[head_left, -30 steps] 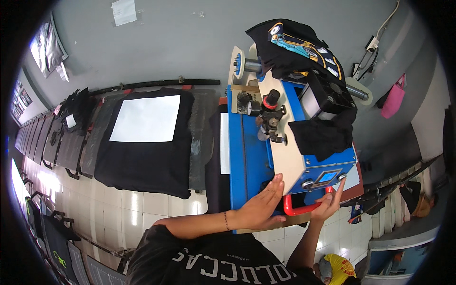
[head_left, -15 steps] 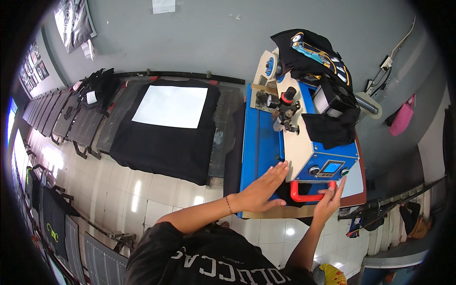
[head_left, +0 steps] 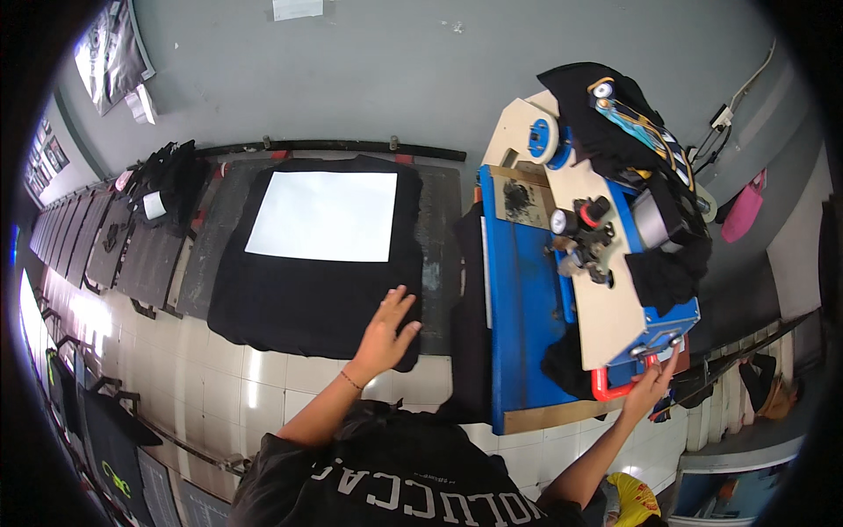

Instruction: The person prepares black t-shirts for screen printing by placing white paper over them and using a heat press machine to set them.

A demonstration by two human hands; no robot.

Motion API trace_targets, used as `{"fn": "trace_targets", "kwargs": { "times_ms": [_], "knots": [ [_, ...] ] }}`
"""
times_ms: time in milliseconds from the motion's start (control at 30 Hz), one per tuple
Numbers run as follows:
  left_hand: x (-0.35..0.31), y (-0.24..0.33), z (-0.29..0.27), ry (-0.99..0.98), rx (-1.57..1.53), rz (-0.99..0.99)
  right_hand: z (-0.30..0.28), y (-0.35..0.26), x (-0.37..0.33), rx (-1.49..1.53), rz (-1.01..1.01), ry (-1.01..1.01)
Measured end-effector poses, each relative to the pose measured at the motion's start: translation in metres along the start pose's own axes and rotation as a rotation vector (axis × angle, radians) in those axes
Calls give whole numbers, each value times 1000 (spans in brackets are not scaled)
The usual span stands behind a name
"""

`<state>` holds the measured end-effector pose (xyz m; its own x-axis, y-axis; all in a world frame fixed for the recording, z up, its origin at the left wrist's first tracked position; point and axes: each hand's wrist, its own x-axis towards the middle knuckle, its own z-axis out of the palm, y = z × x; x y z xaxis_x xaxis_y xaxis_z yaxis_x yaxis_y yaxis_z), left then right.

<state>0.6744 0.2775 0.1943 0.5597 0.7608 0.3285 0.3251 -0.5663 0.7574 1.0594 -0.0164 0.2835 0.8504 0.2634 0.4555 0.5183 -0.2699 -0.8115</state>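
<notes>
My left hand (head_left: pixel 384 332) is open, fingers apart, over the near right part of a black T-shirt (head_left: pixel 290 299) laid flat on a grey platen. A white sheet (head_left: pixel 323 215) lies on the shirt's upper part. To the right stands a heat press (head_left: pixel 606 307) with a cream and blue upper body. My right hand (head_left: pixel 648 388) is at its red handle (head_left: pixel 602 386), fingers curled at the handle's right end. Its index finger stretches up to a knob or button (head_left: pixel 675 340) on the blue front panel.
Black cloth with a coloured print (head_left: pixel 641 123) drapes over the press's top. Dark cloth (head_left: pixel 474 316) hangs beside the blue base (head_left: pixel 518 316). More platens (head_left: pixel 158 263) run left, with black garments (head_left: pixel 167 184) piled there. A person in yellow (head_left: pixel 634 499) is at the lower right.
My left hand has left the side of the press and moved left to the T-shirt. The press's upper body has swung rightward with my right hand at the handle, baring more blue base.
</notes>
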Motion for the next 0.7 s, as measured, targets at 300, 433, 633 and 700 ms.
{"fn": "trace_targets", "kwargs": {
  "times_ms": [300, 433, 633, 700],
  "knots": [
    [14, -251, -157, 559, -439, -779, 96, -126, -71, -11, -188, 409],
    [34, -290, -199, 831, -823, -1014, 271, -243, -156, 306, -575, -67],
    [49, -313, -219, 827, -873, -956, 553, -294, -277, 296, -556, -1060],
    [45, -313, -218, 790, -914, -849, 600, -301, -313, 170, -701, -1082]
  ]
}}
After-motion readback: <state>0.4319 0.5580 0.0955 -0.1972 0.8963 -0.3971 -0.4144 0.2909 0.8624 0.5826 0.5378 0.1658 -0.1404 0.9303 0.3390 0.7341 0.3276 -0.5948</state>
